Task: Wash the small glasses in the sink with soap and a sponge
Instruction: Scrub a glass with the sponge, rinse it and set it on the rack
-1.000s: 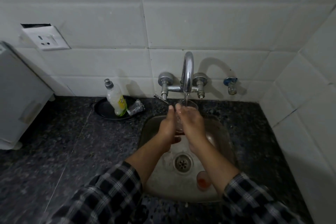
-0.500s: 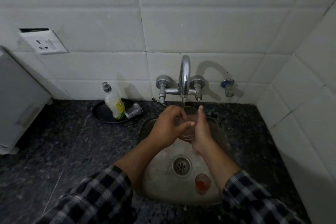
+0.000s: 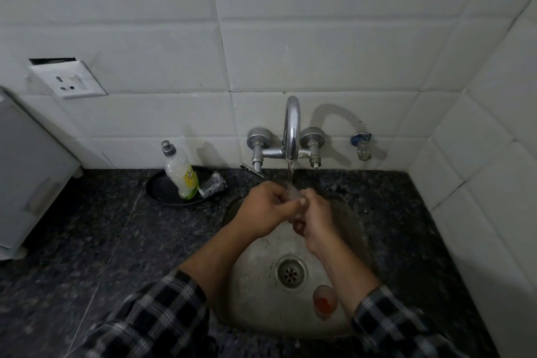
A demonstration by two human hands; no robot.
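Observation:
Both my hands meet under the running tap [image 3: 291,128], above the back of the steel sink [image 3: 261,308]. My left hand [image 3: 266,209] and my right hand [image 3: 315,218] are closed around a small clear glass [image 3: 293,193], mostly hidden between the fingers, and water falls onto it. A second small glass [image 3: 325,304] with reddish residue stands upright in the sink, front right of the drain [image 3: 291,270]. A soap bottle [image 3: 180,173] with yellow liquid stands on a dark plate [image 3: 162,192] left of the tap, with a crumpled clear scrubber [image 3: 214,184] beside it.
Dark speckled granite counter [image 3: 101,235] surrounds the sink. A grey appliance [image 3: 26,177] stands at the far left under a wall socket [image 3: 69,81]. White tiled walls close the back and right side, with a small blue-handled valve [image 3: 361,145] right of the tap.
The glass, upright under the stream earlier, is now wrapped more fully by both hands, which have closed together around it and shifted slightly lower. The camera view moved a little.

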